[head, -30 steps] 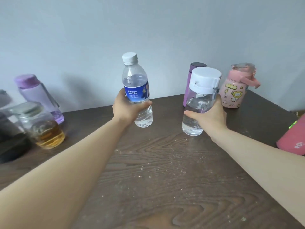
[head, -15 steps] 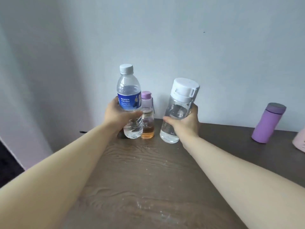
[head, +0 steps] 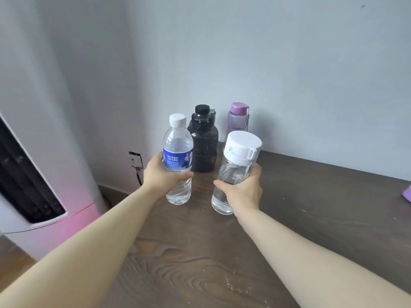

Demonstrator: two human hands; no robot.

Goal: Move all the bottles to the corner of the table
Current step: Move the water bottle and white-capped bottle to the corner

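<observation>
A purple thing [head: 407, 194], cut off at the frame edge far right of the right hand [head: 242, 192], is probably another bottle. Beyond the hands, a black jug [head: 203, 141] and purple bottle [head: 238, 117] stand at the table [head: 311, 207] corner, partly hidden. The left hand [head: 162, 174] grips a blue-labelled water bottle [head: 178, 161]; the right grips a clear, white-lidded flask [head: 235, 172], both upright, above the table.

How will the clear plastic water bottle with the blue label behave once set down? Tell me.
The clear plastic water bottle with the blue label, in the left hand, looks thin-walled, so it may dent under squeezing. It is tall, narrow and apparently nearly full: probably heavy for its size and apt to tip if nudged.
</observation>
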